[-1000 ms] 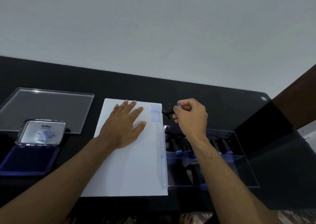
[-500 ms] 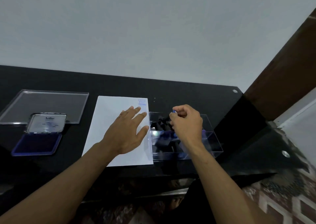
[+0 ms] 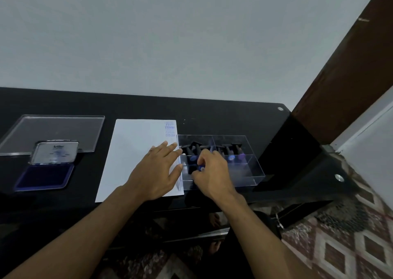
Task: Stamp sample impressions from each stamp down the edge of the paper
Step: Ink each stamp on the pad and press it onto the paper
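The left hand [image 3: 158, 173] lies flat on the sheet of paper [image 3: 131, 151], fingers straight and spread, their tips reaching toward the sheet's right edge. Beyond those fingertips, along that same right edge, a short column of blue stamped words [image 3: 170, 129] runs lengthwise down the paper, the letters turned sideways; "FRAGILE" is readable, the rest faint.

The right hand [image 3: 212, 177] is curled over the near-left part of a clear plastic box [image 3: 255, 168] that sits just right of the paper, touching or nearly touching its edge. Its fingers pinch a small black stamp [image 3: 196, 168] with a blue-tipped end; the stamp's long axis lies roughly level, the blue end pointing toward the left hand, though most of its body is hidden by the fingers.

The box is split by clear dividers. In the far compartments, past the right hand's knuckles, stand 2 groups of black stamps [image 3: 230, 149], about 3 in each, handles tilted toward the person with blue or purple tips, flat bases at the far side. The near compartments look bare except where the right hand reaches in.

Well to the left of the left hand, an open ink pad [image 3: 45, 177] shows its dark blue pad, its lid [image 3: 54, 153] raised behind it. A clear flat lid [image 3: 51, 129] lies beyond it on the black table [image 3: 212, 114].
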Demonstrator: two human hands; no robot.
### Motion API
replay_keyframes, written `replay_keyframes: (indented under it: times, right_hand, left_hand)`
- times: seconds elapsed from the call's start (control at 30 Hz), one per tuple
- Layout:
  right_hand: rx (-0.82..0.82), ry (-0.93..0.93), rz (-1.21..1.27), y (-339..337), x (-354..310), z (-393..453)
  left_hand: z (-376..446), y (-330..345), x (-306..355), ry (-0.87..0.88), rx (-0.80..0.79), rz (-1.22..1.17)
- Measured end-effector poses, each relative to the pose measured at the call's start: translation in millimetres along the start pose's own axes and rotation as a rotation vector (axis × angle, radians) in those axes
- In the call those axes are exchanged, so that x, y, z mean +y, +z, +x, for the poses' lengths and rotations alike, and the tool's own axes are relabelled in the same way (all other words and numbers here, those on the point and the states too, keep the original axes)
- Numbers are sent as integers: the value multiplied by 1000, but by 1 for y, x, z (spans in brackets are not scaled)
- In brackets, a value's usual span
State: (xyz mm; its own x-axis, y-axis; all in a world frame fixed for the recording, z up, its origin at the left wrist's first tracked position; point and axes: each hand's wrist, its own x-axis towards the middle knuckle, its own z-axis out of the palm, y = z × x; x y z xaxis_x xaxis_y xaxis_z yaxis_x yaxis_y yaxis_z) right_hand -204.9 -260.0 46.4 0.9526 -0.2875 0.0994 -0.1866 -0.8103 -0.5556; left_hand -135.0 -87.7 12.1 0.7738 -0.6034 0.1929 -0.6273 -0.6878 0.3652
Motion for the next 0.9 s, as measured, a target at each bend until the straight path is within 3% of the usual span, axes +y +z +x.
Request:
replay_keyframes:
  times: [0.57,0.77,0.9]
  right_hand:
    - [-103,133,-141,3,-10,10]
    - [50,61,-72,-13,4,11]
    - [148,89,-77,-32,23,18]
  left_hand:
    - [1,0,4,-8,20,-8]
    - [8,-6,14,-38,32,-42]
    - [16,-1,26,37,100,-55]
